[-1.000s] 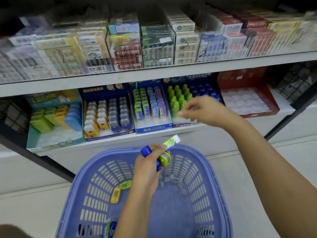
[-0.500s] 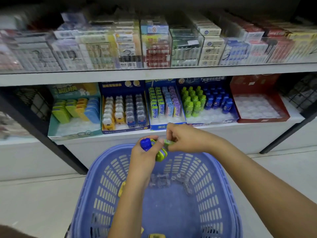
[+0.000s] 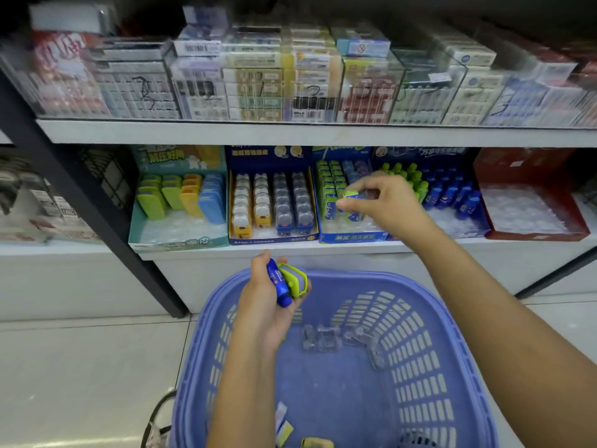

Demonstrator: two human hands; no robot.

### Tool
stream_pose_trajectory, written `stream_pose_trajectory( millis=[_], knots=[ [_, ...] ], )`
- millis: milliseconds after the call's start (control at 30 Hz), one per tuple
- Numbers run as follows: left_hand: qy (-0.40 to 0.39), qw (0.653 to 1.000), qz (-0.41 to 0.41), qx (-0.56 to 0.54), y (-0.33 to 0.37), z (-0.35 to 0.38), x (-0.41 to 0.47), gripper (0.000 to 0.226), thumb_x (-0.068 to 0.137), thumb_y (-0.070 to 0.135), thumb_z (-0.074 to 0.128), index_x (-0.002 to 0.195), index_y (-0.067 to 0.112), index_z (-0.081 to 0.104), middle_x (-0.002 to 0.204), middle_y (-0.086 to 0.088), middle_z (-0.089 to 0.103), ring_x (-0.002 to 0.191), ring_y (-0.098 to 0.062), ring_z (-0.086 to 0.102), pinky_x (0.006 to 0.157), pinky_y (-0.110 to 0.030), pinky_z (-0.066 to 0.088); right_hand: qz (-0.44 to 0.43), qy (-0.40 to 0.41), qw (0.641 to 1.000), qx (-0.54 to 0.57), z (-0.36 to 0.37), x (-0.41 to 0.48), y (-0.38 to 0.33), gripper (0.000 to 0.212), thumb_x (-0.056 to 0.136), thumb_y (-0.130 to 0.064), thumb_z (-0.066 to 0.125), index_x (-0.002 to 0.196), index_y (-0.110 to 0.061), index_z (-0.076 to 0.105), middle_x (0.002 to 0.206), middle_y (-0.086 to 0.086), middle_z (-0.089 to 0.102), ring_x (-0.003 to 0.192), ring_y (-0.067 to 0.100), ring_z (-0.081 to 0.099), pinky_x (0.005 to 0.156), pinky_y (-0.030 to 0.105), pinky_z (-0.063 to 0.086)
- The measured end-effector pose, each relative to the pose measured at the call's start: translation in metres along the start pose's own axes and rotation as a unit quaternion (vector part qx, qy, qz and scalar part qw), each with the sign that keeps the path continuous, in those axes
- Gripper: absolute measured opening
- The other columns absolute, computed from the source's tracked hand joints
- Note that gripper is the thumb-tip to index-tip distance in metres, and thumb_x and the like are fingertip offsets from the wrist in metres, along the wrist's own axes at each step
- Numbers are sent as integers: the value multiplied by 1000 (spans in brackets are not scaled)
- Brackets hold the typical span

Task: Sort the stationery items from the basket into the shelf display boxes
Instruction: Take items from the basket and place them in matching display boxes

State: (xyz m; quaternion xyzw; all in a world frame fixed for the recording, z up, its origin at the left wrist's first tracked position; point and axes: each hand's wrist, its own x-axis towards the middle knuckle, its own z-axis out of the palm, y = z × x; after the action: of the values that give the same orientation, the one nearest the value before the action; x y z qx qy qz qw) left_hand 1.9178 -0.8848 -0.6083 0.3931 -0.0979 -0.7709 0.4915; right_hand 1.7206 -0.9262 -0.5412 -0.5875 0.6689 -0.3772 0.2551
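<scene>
My right grip [image 3: 387, 205] pinches a blurred green-and-blue pack [image 3: 351, 202] over the blue display box [image 3: 352, 237] of similar packs, at 12 o'clock from the basket [image 3: 420, 318]. My left grip [image 3: 268, 305] holds a blue bottle [image 3: 277, 279], lying 11 to 5 o'clock, and a green case [image 3: 295, 279]. Clear plastic pieces [image 3: 323, 341] lie in the basket.

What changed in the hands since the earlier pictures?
The right hand took the small green-and-blue packet from the left hand and carried it to the blue cardboard display box. The left hand still holds the blue bottle and yellow-green plastic item.
</scene>
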Motion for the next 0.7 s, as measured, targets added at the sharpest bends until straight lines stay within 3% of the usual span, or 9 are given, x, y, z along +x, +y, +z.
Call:
stream_pose_trajectory(
  millis=[100,167,267,333,400,500,600,700],
  knots=[
    [-7,1000,-15,-18,-3,1,0,31,97,35,46,100,4,52,48,-6,46,42,-17,47,52,-26,52,-52,19,992,-111,-4,10,6,25,75,-22,78,98,-14,73,74,5,61,56,10,51,47,7,39],
    [-3,1000,-20,-17,-5,0,0,33,97,36,47,104,5,53,51,-6,47,43,-17,49,53,-26,53,-78,36,982,-170,-3,18,10,27,78,-17,76,103,-10,71,72,1,59,59,11,52,49,4,38],
    [-2,1000,-17,-2,-7,1,1,32,97,36,48,104,6,55,50,-6,48,44,-16,50,58,-29,52,-98,24,972,-212,1,26,14,23,80,-12,73,101,-8,68,74,-2,55,66,13,53,62,21,45],
    [-4,999,-3,31,-7,0,1,31,96,30,50,83,6,63,50,-7,46,48,-18,49,62,-29,51,-102,-7,961,-256,3,31,14,22,80,-14,73,101,-9,68,76,0,57,69,14,55,62,22,42],
    [-17,998,9,64,-8,-1,2,36,94,18,53,59,9,57,51,-8,45,53,-19,47,64,-29,53,-101,-26,950,-294,1,37,11,23,80,-17,73,102,-11,69,80,-1,59,69,11,52,58,19,34],
    [-20,999,-5,50,-5,0,-2,7,90,2,54,91,8,56,64,-9,50,60,-18,52,64,-28,55,-77,-48,939,-332,-3,47,8,23,79,-19,75,101,-15,70,89,1,57,75,13,48,66,21,34],
    [-33,998,-13,46,-5,1,-5,21,90,-4,53,107,9,53,68,-11,51,64,-20,55,65,-28,51,-65,-53,939,-332,0,52,11,26,74,-22,79,98,-17,72,112,9,58,97,22,52,76,23,38],
    [-52,995,-20,84,-5,2,-9,26,89,-3,55,111,10,55,75,-9,58,67,-18,59,64,-27,50,-29,-51,936,-347,5,55,16,31,69,-28,82,98,-21,73,124,10,53,118,25,42,90,28,42]
  ],
)
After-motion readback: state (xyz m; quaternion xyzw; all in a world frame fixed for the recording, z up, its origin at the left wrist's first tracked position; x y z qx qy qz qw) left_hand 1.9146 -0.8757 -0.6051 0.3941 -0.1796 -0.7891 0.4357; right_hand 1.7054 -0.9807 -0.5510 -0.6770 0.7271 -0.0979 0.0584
